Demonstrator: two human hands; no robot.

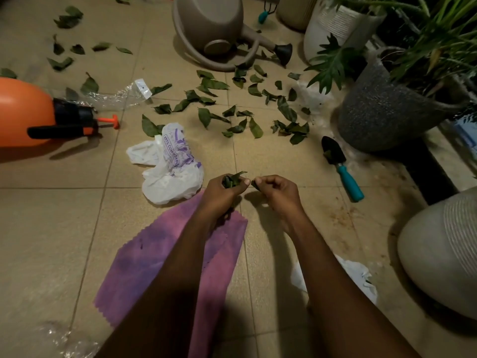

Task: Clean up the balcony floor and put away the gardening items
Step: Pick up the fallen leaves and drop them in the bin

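Observation:
My left hand [222,192] grips a bunch of green leaves [232,179] that stick out of the top of the fist. My right hand [277,189] is right beside it and pinches a small leaf [255,184] at its fingertips. Both hands hover over the tiled floor, above a purple cloth [160,264]. Several loose green leaves [255,109] lie scattered on the tiles ahead. A crumpled white bag with purple print [170,164] lies just left of my left hand. A trowel with a teal handle [343,169] lies to the right.
An orange pressure sprayer [38,115] lies at the left with clear plastic wrap [116,96] beside it. A beige watering can [214,29] lies on its side at the back. Plant pots stand along the right: grey [382,117], white [335,24], ribbed beige [444,254]. A small teal rake [264,14] lies behind.

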